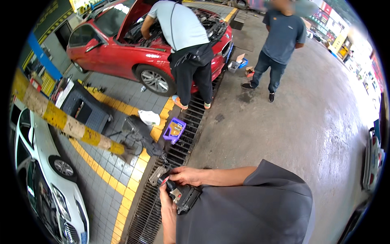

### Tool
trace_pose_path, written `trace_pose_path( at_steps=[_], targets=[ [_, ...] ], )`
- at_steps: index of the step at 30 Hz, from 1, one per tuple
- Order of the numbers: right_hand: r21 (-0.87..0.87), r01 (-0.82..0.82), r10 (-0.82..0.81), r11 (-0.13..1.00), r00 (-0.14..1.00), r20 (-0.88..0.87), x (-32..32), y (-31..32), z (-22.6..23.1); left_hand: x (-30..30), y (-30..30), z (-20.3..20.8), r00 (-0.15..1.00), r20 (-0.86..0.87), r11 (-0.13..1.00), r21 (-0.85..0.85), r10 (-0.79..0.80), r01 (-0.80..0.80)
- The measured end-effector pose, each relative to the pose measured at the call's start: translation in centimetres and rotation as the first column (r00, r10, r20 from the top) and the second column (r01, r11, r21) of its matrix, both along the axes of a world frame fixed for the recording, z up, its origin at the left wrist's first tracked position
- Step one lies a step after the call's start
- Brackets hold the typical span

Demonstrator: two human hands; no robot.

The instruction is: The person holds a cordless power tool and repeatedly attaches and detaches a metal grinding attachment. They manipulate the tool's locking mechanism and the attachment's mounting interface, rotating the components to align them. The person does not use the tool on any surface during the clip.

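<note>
Both bare hands are engaged: the right hand (186,175) has its fingers curled on the upper end of a black, block-shaped component with metal fittings (189,198), and the left hand (165,201) closes on its near-left side, its fingers largely hidden. The component is held in the air near the right edge of the dark slatted metal drain grate (144,221). Principal hazard: a slackened grip could drop it, and any small loose fitting could pass between the slats. A silver metal bracket (156,175) shows at its far end; whether it is fastened cannot be told, so tilting might shed it. Secondary hazard: the loose dark grey garment (248,211), close against the component, could snag a corner. A purple plastic jug (174,129) at the grate's left edge presents a knocking risk if stepped on.
</note>
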State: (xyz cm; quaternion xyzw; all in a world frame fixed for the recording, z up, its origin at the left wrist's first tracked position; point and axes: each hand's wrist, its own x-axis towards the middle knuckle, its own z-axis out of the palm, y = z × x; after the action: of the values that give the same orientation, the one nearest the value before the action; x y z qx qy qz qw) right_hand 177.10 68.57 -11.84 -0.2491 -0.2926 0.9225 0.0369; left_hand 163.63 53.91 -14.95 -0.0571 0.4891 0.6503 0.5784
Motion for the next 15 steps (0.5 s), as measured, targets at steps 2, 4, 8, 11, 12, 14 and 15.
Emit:
trace_pose_path(
  at_steps=[2, 4, 8, 11, 12, 14, 15],
  targets=[
    [0.046, -0.021, 0.019, 0.999, 0.999, 0.036, 0.0, -0.2, 0.4, 0.2, 0.1, 0.3, 0.999, -0.021, 0.999, -0.004, -0.033, 0.033],
    [0.158, 0.010, -0.016, 0.987, 0.999, 0.039, 0.0, -0.5, 1.2, -0.1, 0.5, 0.7, 0.999, -0.026, 0.998, -0.034, -0.044, 0.044],
    [0.816, -0.256, -0.015, 0.518, 0.951, 0.308, 0.2, -0.2, 2.5, -0.3, 0.1, -0.5, 0.998, -0.036, 0.999, 0.023, -0.046, 0.047],
    [0.958, -0.201, -0.246, 0.204, 0.937, 0.248, 1.0, -0.5, 4.4, 0.1, 0.3, -0.4, 0.992, -0.126, 0.999, -0.021, -0.033, 0.031],
    [0.960, -0.175, -0.205, 0.217, 0.954, 0.220, 1.2, -0.1, 5.6, 0.4, 0.3, 0.7, 0.996, -0.077, 0.998, 0.019, -0.051, 0.052],
    [0.961, -0.129, -0.115, 0.243, 0.980, 0.161, 1.5, 0.7, 8.5, 1.8, 0.9, 4.7, 0.988, -0.148, 0.999, -0.008, -0.043, 0.042],
    [0.954, -0.138, -0.014, 0.266, 0.989, 0.147, 1.5, 0.9, 10.2, 1.5, 0.5, 4.1, 0.984, -0.174, 0.999, -0.034, -0.044, 0.038]
  ],
)
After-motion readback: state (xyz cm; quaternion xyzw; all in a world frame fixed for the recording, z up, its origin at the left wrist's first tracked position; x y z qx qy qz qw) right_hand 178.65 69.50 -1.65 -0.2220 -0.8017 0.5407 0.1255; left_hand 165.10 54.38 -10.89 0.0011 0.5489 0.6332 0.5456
